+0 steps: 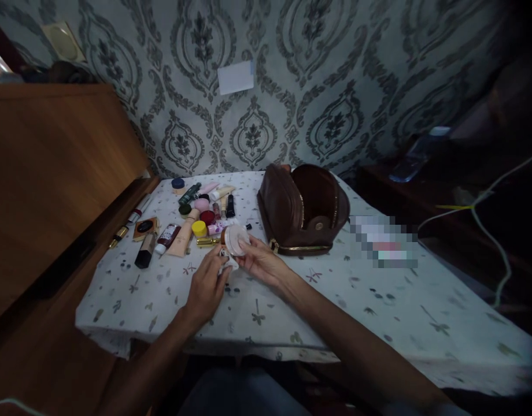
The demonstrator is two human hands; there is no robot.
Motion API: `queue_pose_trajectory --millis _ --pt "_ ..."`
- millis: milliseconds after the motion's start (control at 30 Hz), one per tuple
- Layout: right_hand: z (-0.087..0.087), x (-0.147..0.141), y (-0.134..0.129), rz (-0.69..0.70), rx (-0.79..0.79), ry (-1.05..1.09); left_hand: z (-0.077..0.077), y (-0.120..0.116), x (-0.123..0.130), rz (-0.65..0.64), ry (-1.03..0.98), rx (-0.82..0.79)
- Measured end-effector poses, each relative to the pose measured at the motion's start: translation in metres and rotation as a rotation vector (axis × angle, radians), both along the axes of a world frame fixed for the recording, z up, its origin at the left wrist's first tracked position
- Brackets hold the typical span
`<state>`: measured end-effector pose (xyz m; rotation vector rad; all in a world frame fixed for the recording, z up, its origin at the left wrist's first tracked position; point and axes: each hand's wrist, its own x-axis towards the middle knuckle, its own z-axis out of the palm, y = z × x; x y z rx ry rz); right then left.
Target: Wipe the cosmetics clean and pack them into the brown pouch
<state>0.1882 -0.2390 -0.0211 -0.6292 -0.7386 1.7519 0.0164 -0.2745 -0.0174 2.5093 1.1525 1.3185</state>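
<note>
1. I see the jar (236, 240) held up over the tabletop (257, 312), between my two hands and just beyond the left fingers.
2. My right hand (259, 261) has the closer hold: its grip is closed on the jar's right side, thumb over the pale round face.
3. The jar is short and broad, tilted on edge, its round face turned towards my view.
4. My left hand (209, 282) pinches a white cloth (228, 262), its grip nearly closed, just below the jar. I cannot tell whether those fingers also touch the jar.
5. The open brown bag (283, 214) lies beyond and right of the jar, nearer my right hand; the yellow pot (199, 229) sits to the jar's left.
</note>
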Motion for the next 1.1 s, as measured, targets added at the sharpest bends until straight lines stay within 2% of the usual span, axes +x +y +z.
queue_pose_trajectory --millis 100,267,400,567,733,800,900,1000,1100 --pt "0.006 -0.002 -0.006 0.034 0.028 0.000 -0.001 -0.002 0.007 -0.008 0.039 0.043" --pt "0.018 0.000 -0.012 0.073 0.092 -0.021 0.007 -0.002 0.013 -0.060 0.069 0.101" --pt "0.024 0.003 -0.013 0.028 0.120 -0.007 0.017 0.001 0.013 -0.094 0.057 0.103" --pt "0.037 0.016 -0.018 -0.093 0.145 0.054 0.043 0.005 0.019 -0.137 -0.017 0.008" --pt "0.060 0.066 -0.029 -0.175 0.207 0.082 0.076 0.028 0.051 -0.102 -0.134 -0.088" --pt "0.073 0.094 -0.033 -0.248 0.248 0.053 0.089 0.045 0.075 -0.144 -0.023 -0.074" --pt "0.095 0.135 -0.034 -0.397 0.342 -0.021 0.108 0.070 0.117 -0.187 0.385 0.016" --pt "0.117 0.169 -0.025 -0.504 0.421 -0.157 0.124 0.085 0.149 -0.156 0.759 0.133" --pt "0.131 0.196 -0.005 -0.503 0.441 -0.314 0.127 0.093 0.157 -0.178 0.836 0.175"
